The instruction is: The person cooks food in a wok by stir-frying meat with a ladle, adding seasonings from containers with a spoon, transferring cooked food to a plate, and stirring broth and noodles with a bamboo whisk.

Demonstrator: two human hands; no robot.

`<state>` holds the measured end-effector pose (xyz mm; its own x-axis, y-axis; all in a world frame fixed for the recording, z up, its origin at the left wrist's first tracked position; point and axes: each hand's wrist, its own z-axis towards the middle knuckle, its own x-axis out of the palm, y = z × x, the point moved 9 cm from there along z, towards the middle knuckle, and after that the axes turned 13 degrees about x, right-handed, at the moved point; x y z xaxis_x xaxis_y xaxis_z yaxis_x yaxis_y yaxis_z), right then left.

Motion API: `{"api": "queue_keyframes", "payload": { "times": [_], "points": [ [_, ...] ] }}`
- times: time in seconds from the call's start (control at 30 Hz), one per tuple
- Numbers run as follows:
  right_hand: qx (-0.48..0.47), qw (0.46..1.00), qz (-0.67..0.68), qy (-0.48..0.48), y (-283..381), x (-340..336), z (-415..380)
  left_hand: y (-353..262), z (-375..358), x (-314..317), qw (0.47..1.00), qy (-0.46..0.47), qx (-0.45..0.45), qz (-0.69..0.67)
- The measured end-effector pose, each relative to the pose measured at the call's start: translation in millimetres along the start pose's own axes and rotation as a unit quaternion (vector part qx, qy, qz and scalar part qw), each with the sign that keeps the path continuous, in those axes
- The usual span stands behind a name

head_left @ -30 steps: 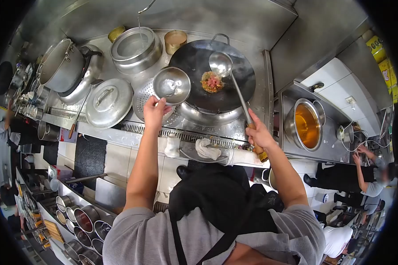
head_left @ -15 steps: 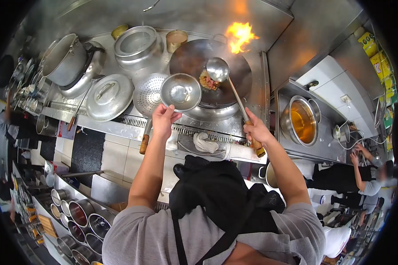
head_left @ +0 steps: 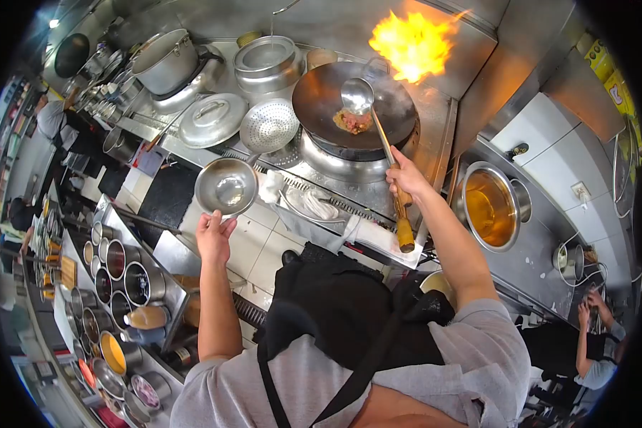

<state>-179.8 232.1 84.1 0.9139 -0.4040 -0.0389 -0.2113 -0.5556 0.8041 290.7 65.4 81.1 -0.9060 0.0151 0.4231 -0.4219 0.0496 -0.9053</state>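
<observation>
My left hand (head_left: pixel 215 239) grips the rim of a small metal bowl (head_left: pixel 227 187), held out over the floor left of the stove. Only a shiny bottom shows inside the bowl. My right hand (head_left: pixel 406 177) is wrapped round the long handle of a ladle (head_left: pixel 357 95), whose end is wooden. The ladle's head hangs over a dark wok (head_left: pixel 319 107), just above a small heap of chopped, reddish-brown food (head_left: pixel 352 121). Large flames (head_left: pixel 415 44) rise behind the wok's far right edge.
A perforated strainer (head_left: pixel 269 126) and a metal lid (head_left: pixel 212 120) lie left of the wok. At right stands a pot of amber liquid (head_left: pixel 490 207). Several metal containers (head_left: pixel 144 284) line the left counter. A co-worker's hands (head_left: pixel 593 308) show at far right.
My left hand has carried the bowl left and toward me, away from the wok and off the strainer. The flames have grown. The whole view has turned somewhat to the left.
</observation>
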Motion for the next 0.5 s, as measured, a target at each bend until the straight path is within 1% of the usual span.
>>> {"api": "queue_keyframes", "payload": {
  "times": [0.03, 0.07, 0.1, 0.13, 0.17, 0.23, 0.33, 0.37, 0.43, 0.5],
  "points": [
    [-0.019, 1.0, 0.01, 0.008, 1, -5, -2, -2, -14, -7, 1.0, -0.005, 0.004, 0.002],
    [-0.019, 1.0, 0.008, 0.015, 1, -10, 0, -1, -26, -16, 1.0, -0.023, 0.004, -0.002],
    [0.0, 0.999, 0.023, 0.027, -2, -14, 5, -1, -36, -28, 0.999, -0.042, 0.002, -0.004],
    [0.023, 0.998, 0.038, 0.039, -5, -15, 8, -3, -44, -34, 0.999, -0.039, 0.009, -0.012],
    [0.007, 0.997, 0.05, 0.065, 1, -15, 9, -4, -54, -43, 0.999, -0.046, 0.008, -0.007],
    [-0.015, 0.999, -0.018, 0.031, -1, -19, 14, -17, -65, -41, 0.998, -0.057, 0.02, 0.01],
    [-0.007, 0.999, 0.009, 0.033, -9, -19, -13, -33, -79, -37, 0.997, -0.055, 0.046, -0.001],
    [-0.009, 0.999, 0.006, 0.037, -8, -20, -12, -39, -82, -33, 0.997, -0.052, 0.057, -0.007],
    [0.036, 0.998, 0.029, 0.041, -23, -27, -8, -42, -87, -30, 0.997, -0.054, 0.058, -0.011],
    [0.031, 0.999, 0.009, 0.035, -21, -31, -6, -47, -92, -23, 0.997, -0.044, 0.061, -0.015]
  ]
}}
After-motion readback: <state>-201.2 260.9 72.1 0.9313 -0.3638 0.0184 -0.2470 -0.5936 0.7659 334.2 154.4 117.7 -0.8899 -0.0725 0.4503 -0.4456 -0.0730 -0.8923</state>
